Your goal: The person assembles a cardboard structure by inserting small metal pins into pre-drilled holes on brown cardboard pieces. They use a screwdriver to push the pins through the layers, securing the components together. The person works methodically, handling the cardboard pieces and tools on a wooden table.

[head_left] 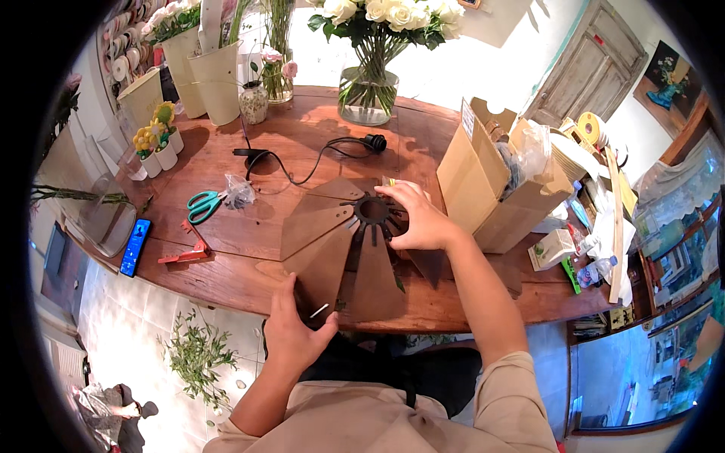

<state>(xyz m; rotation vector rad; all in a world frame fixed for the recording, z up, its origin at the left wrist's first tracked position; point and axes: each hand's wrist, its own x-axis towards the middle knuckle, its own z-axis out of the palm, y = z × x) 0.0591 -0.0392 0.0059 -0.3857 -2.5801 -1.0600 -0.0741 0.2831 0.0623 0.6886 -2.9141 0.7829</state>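
Wide brown panels (317, 260) fan out from a slotted black ring (371, 211) on the wooden table in front of me, with gaps between some of them. My right hand (423, 219) curls round the ring's right side, fingertips on its far rim and thumb at the near side. At the outer end of the near-left panel, my left hand (298, 325) spans the edge between thumb and forefinger; its other fingers are hidden. A small white stick-like piece (320, 310) shows beside the left thumb; I cannot tell what it is.
Right of the ring stands an open cardboard box (479, 181). Teal-handled scissors (204, 206), a red tool (189, 247) and a phone (135, 248) lie to the left. Behind are a black cable (302, 180) and a glass vase (368, 98) of white roses.
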